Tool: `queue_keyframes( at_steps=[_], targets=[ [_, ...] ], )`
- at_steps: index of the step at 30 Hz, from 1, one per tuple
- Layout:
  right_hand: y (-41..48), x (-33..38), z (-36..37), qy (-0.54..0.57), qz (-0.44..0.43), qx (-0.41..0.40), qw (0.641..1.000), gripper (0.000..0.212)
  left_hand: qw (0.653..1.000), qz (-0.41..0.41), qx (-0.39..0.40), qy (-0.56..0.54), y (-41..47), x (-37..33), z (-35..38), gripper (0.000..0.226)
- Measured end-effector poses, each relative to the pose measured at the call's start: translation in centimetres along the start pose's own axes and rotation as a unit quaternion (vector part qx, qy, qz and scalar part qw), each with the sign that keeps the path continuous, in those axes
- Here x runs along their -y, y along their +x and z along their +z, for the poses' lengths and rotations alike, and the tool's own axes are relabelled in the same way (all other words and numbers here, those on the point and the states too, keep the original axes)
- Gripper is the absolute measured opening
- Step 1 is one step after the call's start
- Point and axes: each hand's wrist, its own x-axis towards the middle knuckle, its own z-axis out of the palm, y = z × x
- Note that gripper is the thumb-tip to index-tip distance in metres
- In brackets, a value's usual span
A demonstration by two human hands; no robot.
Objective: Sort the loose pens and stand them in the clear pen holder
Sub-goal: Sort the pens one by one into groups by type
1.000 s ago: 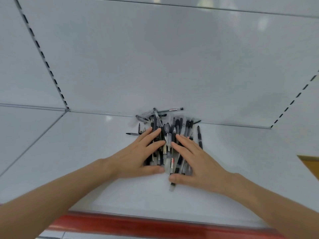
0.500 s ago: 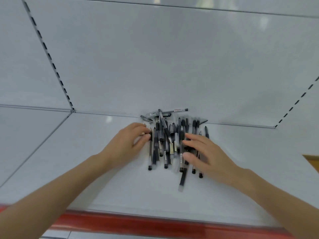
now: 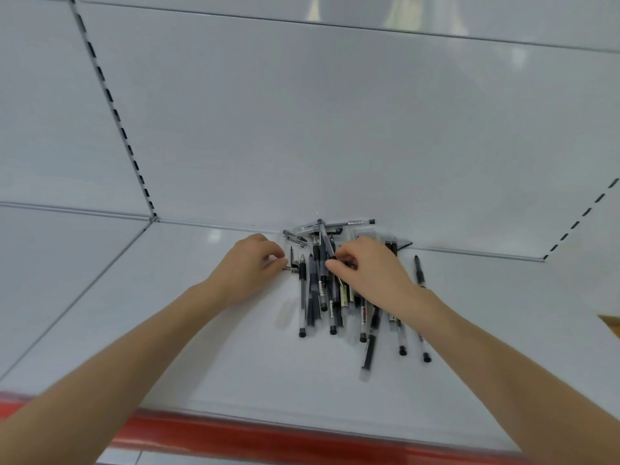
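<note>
Pen pile [image 3: 339, 290], white shelf [image 3: 167, 330]: flat pressing ended, picking begun.

Both hands, spread flat on the pile a second ago, now curl. Left hand [image 3: 250, 268] pinches one pen at the pile's left edge; right hand [image 3: 372, 273] closes on pens at the centre. Pile lies far centre, by the back wall. Clear holder not in view; none stood yet.

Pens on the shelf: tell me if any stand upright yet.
None upright. The pens all lie flat in a loose pile on the white shelf; no holder shows.
</note>
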Motion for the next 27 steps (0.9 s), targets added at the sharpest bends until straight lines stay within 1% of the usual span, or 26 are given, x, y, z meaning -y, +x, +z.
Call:
queue_keyframes(
  at_steps=[4, 8, 11, 14, 16, 18, 20, 22, 24, 25, 27],
  targets=[
    [0.5, 0.2, 0.5, -0.028, 0.023, -0.007, 0.999, 0.027, 0.998, 0.046, 0.045, 0.008, -0.3, -0.6, 0.0, 0.019],
    [0.8, 0.7, 0.4, -0.027, 0.031, -0.003, 0.999, 0.025, 0.998, 0.047, 0.037, 0.019, -0.4, -0.8, 0.0, 0.016],
    [1.2, 0.8, 0.4, -0.054, 0.047, 0.014, 0.997, 0.024, 0.997, 0.049, 0.048, 0.031, -0.4, -0.8, -0.1, 0.016],
    [1.7, 0.6, 0.4, -0.09, 0.069, 0.047, 0.992, 0.03, 0.997, 0.042, 0.051, 0.04, -0.5, -0.7, -0.2, 0.017],
    [2.0, 0.4, 0.4, -0.082, 0.082, 0.064, 0.991, 0.033, 0.998, 0.036, 0.042, 0.037, -0.6, -0.7, -0.3, 0.019],
    [2.0, 0.2, 0.3, -0.033, 0.102, 0.072, 0.992, 0.03, 1.0, 0.021, 0.02, 0.007, -0.8, -0.8, -0.6, 0.017],
    [2.0, 0.2, -0.2, 0.068, 0.12, 0.057, 0.989, 0.026, 0.998, -0.006, -0.01, -0.057, -1.1, -1.4, -1.0, 0.013],
    [1.7, 0.4, -1.1, 0.181, 0.132, 0.026, 0.974, 0.021, 0.988, -0.042, -0.029, -0.143, -1.5, -2.3, -1.5, 0.011],
    [1.2, 0.8, -2.1, 0.286, 0.142, 0.0, 0.948, 0.008, 0.963, -0.066, -0.033, -0.261, -2.0, -3.5, -2.0, 0.01],
    [0.9, 0.9, -2.6, 0.33, 0.141, -0.01, 0.933, 0.001, 0.946, -0.068, -0.034, -0.317, -2.3, -4.1, -2.3, 0.014],
    [0.3, 1.2, -3.8, 0.409, 0.127, -0.03, 0.903, 0.01, 0.913, -0.061, -0.034, -0.403, -2.8, -5.3, -2.8, 0.022]
  ],
)
